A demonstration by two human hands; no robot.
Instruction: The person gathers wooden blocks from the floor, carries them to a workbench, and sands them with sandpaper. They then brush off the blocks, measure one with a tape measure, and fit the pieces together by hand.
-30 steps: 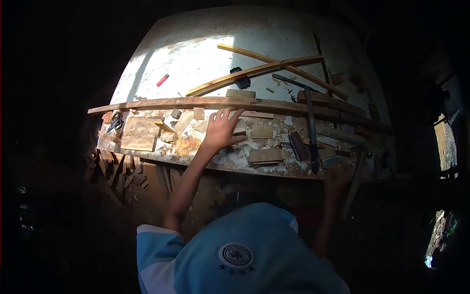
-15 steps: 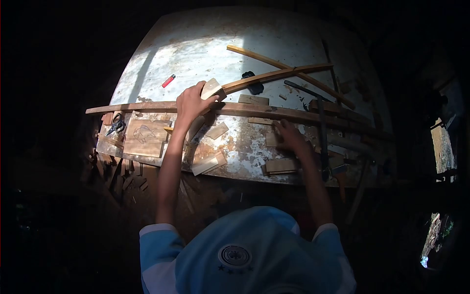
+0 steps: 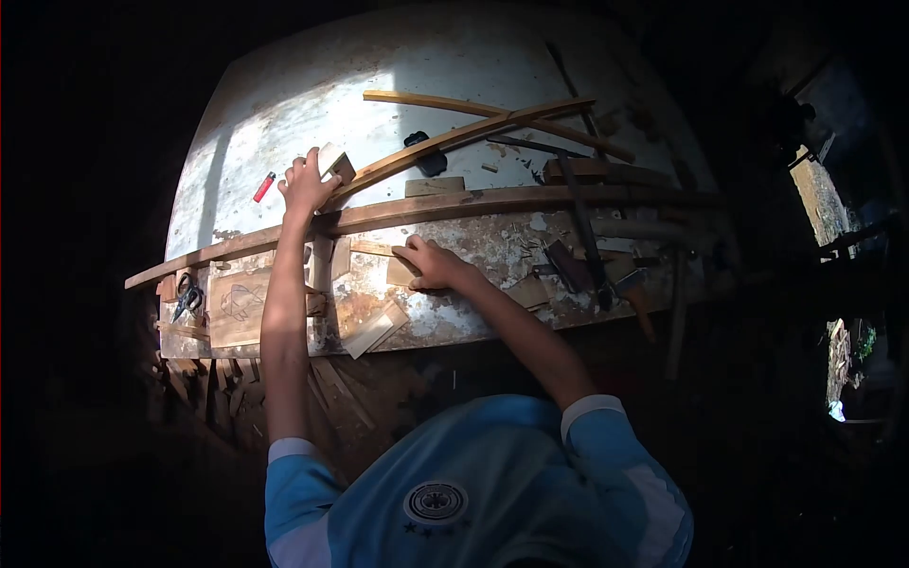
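My left hand (image 3: 305, 189) is closed around a pale wooden block (image 3: 335, 163), just above the long wooden beam (image 3: 379, 216) that crosses the table. Below the beam, my right hand (image 3: 433, 264) has its fingers bent over a small flat wood piece (image 3: 401, 274). Its fingertips lie beside a thin strip of wood (image 3: 372, 248). Two crossed wooden strips (image 3: 445, 150) lie beyond the beam. Nearer me is a pale wood offcut (image 3: 376, 329).
A red lighter (image 3: 264, 186), a black object (image 3: 426, 154), scissors (image 3: 188, 295) and a board with a drawing (image 3: 237, 310) lie on the white worn table (image 3: 294, 71). Dark bars and tools (image 3: 584, 227) are at the right.
The view has shifted, so the table shows further left. My right hand has moved left, closer to my left hand, onto the small wood piece. The left hand is still at the block.
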